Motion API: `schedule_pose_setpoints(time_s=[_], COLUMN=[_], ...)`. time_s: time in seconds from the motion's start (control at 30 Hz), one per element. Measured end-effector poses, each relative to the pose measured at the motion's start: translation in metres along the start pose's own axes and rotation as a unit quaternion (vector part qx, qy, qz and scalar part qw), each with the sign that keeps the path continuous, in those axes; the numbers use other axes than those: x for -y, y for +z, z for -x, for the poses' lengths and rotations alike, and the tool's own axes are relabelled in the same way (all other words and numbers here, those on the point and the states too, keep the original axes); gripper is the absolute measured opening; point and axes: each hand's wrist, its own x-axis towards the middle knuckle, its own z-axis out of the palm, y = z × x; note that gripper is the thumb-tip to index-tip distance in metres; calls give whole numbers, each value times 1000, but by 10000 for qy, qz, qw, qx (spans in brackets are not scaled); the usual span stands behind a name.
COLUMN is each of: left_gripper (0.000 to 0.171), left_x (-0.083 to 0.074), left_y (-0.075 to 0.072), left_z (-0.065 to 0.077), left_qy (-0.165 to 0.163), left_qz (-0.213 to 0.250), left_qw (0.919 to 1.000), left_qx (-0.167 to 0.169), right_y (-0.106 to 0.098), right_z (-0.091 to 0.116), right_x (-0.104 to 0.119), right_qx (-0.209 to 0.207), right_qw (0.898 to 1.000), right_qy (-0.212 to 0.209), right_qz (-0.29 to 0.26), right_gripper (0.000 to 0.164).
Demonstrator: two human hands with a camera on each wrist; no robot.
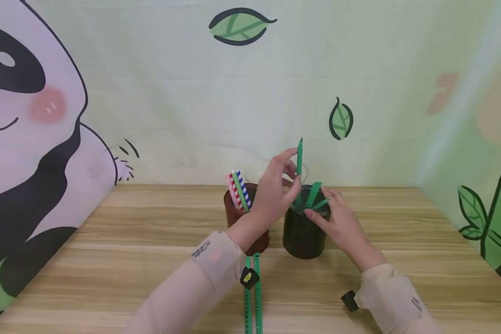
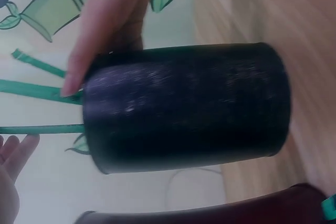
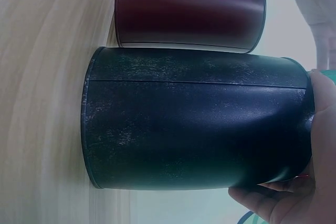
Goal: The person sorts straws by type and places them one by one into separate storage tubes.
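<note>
My left hand (image 1: pixel 277 185) pinches an upright green strip (image 1: pixel 299 158) between thumb and fingers, above a black cylindrical pen holder (image 1: pixel 304 237). The strip's lower end is inside the holder. Two other green strips (image 1: pixel 313 195) lean in it toward the right. My right hand (image 1: pixel 341 220) grips the holder's rim, with the thumb on the near side and fingers round the right side. In the right wrist view the black holder (image 3: pixel 199 124) stands upright on the table, and in the left wrist view three green strips (image 2: pixel 31 90) stick out of its mouth.
To the left stands a dark red holder (image 1: pixel 235 217) with several striped paper straws (image 1: pixel 239 190). Two green strips with ruler-like marks (image 1: pixel 258 301) lie on the wooden table (image 1: pixel 150 218), near the left sleeve. A cloth printed with a panda and leaves (image 1: pixel 171 93) hangs behind.
</note>
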Motion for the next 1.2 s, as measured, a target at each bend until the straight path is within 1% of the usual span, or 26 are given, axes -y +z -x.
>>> schedule_pose_setpoints(time_s=[0.1, 0.23, 0.33, 0.6, 0.7, 0.8, 0.97, 1.2], left_gripper=[51, 50, 50, 50, 51, 52, 51, 50], left_x=[1, 2, 3, 4, 5, 4, 3, -6], left_y=[5, 11, 15, 23, 24, 24, 18, 2], left_z=[7, 16, 20, 29, 31, 32, 33, 36], left_qy=[-51, -108, -75, 60, 68, 76, 57, -15], left_qz=[-3, -34, -129, -406, -438, -369, -346, -540], left_qw=[9999, 9994, 9991, 9966, 9958, 9958, 9957, 9944], left_qx=[155, 317, 391, 709, 799, 835, 860, 911], right_y=[1, 3, 3, 3, 2, 2, 2, 2], right_z=[0, 0, -1, 0, 0, 1, 1, 0], right_x=[-1, -3, -4, -5, -5, -4, -4, -3], right_qx=[-127, -350, -436, -409, -403, -407, -349, -255], right_qw=[9996, 9967, 9953, 9962, 9969, 9978, 9987, 9992], right_qy=[-216, -625, -754, -677, -608, -496, -367, -300], right_qz=[-143, -381, -423, -366, -292, -172, -93, -87], right_gripper=[74, 57, 52, 62, 65, 69, 71, 74])
